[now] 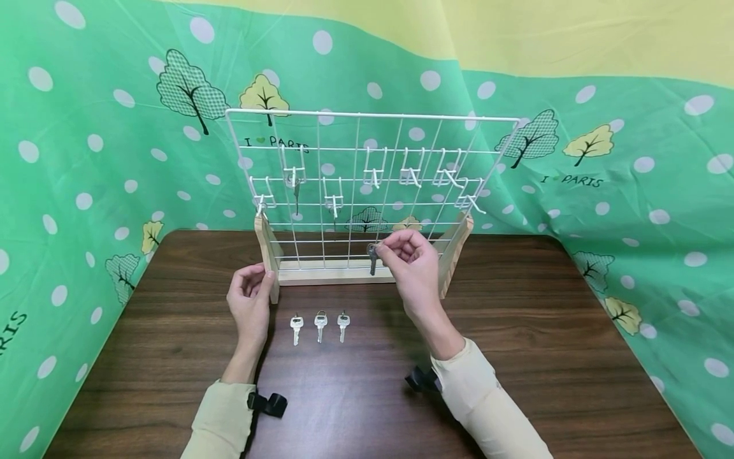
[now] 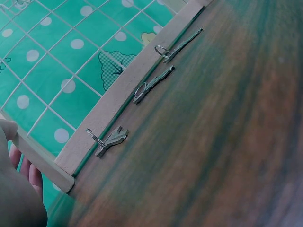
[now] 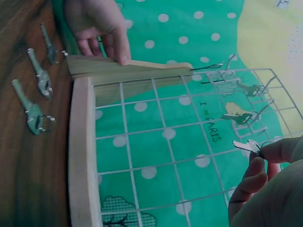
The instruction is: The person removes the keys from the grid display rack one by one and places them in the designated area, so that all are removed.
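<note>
My right hand (image 1: 414, 268) pinches a key (image 1: 373, 259) by its ring between thumb and forefinger, in front of the rack's lower grid. The same key (image 3: 247, 145) shows in the right wrist view. My left hand (image 1: 250, 299) grips the left wooden side post (image 1: 266, 255) of the white wire rack (image 1: 358, 116), thumb on its front. Three keys with rings lie in a row on the table: a left key (image 1: 296, 330), a middle key (image 1: 320, 327) and a right key (image 1: 343, 327). Other keys, such as one hanging key (image 1: 296, 194), are on hooks at the rack's left.
White hooks, among them a middle hook (image 1: 374, 175) and a far right hook (image 1: 470, 202), stick out from the grid. A wooden base bar (image 1: 321, 275) joins the posts on the brown table (image 1: 545, 357). Behind stands a green dotted cloth (image 1: 631, 242).
</note>
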A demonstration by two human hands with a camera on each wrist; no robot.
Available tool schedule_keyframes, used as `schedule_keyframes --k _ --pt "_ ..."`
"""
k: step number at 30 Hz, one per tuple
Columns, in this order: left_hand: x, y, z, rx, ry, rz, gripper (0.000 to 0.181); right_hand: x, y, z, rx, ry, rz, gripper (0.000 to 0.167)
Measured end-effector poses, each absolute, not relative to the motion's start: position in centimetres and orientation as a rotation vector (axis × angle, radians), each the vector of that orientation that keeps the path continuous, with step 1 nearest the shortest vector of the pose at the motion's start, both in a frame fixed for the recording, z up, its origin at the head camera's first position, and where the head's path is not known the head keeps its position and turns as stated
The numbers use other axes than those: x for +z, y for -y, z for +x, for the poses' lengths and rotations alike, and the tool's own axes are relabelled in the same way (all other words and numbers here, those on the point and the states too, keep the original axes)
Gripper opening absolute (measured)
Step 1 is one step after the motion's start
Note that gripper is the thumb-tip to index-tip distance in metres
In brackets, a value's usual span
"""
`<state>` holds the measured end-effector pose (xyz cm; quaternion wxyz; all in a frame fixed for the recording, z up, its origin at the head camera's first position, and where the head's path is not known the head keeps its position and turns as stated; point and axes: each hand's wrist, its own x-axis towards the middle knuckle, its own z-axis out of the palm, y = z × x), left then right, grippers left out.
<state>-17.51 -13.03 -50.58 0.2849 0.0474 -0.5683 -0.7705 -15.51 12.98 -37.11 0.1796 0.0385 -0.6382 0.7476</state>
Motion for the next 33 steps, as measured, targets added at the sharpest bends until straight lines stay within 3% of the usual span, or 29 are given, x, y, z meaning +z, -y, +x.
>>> schedule_keyframes --k 6,24,33 --pt "-50.6 13.0 -17.5 -2.066 1.520 0.119 0.021 -38.1 -13.5 -15.3 2.067 1.905 0.083 0.013" --pt "-50.5 13.0 -17.6 -2.062 1.527 0.135 0.019 -42.6 -15.3 -14.9 2.071 2.243 -0.132 0.009" --pt "-50.6 13.1 -17.6 -2.059 1.532 0.146 0.018 -44.0 -15.4 -14.6 2.068 2.317 -0.096 0.009"
